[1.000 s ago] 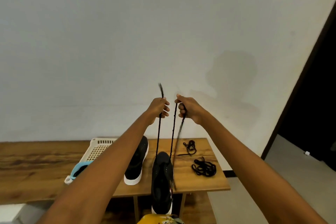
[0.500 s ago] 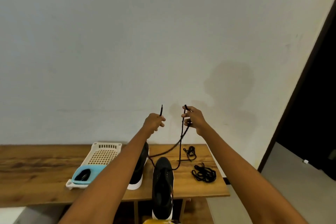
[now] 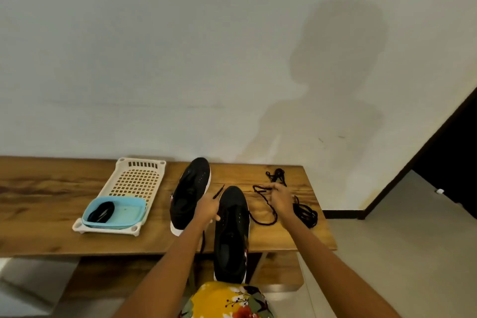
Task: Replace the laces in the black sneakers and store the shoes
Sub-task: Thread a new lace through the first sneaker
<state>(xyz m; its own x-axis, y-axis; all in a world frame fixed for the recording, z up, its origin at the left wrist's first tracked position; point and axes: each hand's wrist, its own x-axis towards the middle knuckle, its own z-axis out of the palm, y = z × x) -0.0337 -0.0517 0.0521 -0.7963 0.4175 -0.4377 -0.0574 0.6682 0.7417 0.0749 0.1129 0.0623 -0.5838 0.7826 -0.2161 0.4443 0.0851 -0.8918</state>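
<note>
On the wooden bench point(image 3: 38, 227), two black sneakers lie side by side near the middle, toes pointing toward the far wall. The near sneaker point(image 3: 231, 235) overhangs the bench's near edge, its heel above a yellow floral garment point(image 3: 227, 301) at the bottom of the view. The far sneaker point(image 3: 189, 195) lies just to its left, fully on the bench.

The left hand point(image 3: 206, 210) hovers between the two shoes, fingers curled, pinching one end of the black lace point(image 3: 267, 210), whose tip sticks up past the knuckles. The right hand point(image 3: 282, 200) is to the right of the near sneaker, fingers curled around the other end of the same lace, which droops in a loop down to the bench and back to the shoe's right side.

Just right of the right hand lies a loose bundle of black lace point(image 3: 307, 214), and a smaller tangle point(image 3: 277, 175) sits farther back near the wall.

To the left, a cream perforated tray point(image 3: 136, 181) rests on the bench, with a light blue dish point(image 3: 124, 214) on its near end holding a dark coiled item, too blurred to identify.
</note>
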